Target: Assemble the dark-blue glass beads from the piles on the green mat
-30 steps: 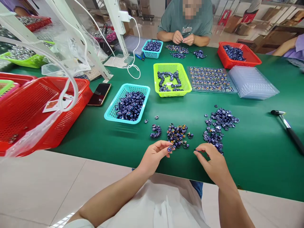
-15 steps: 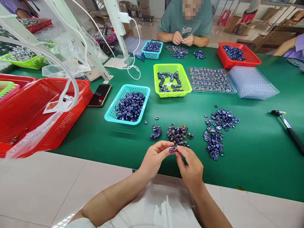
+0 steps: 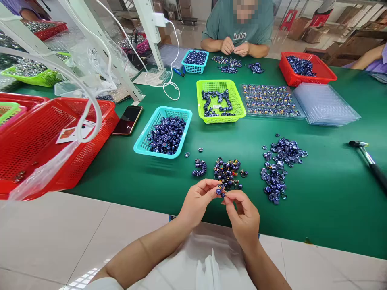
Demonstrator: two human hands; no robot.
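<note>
My left hand [image 3: 196,200] pinches a small dark-blue glossy piece [image 3: 218,191] over the near edge of the green table [image 3: 127,173]. My right hand [image 3: 243,213] meets it, fingertips pinched on another small blue piece pressed against the first. Just beyond the fingers lies a small heap of blue pieces with orange bits [image 3: 226,171]. A short curved row of joined pieces [image 3: 198,167] sits to its left. A larger loose pile of blue pieces [image 3: 279,163] spreads to the right.
A teal basket [image 3: 142,145] of blue pieces, a lime basket [image 3: 238,112], filled clear trays [image 3: 270,100] and empty stacked trays [image 3: 326,105] stand further back. Red baskets [image 3: 75,169] crowd the left, a phone [image 3: 127,120] beside them. A hammer [image 3: 369,161] lies right. Another person [image 3: 238,28] works opposite.
My right hand came in from the right-hand pile with a piece and joined my left hand. Both hands now stay together, almost still.
</note>
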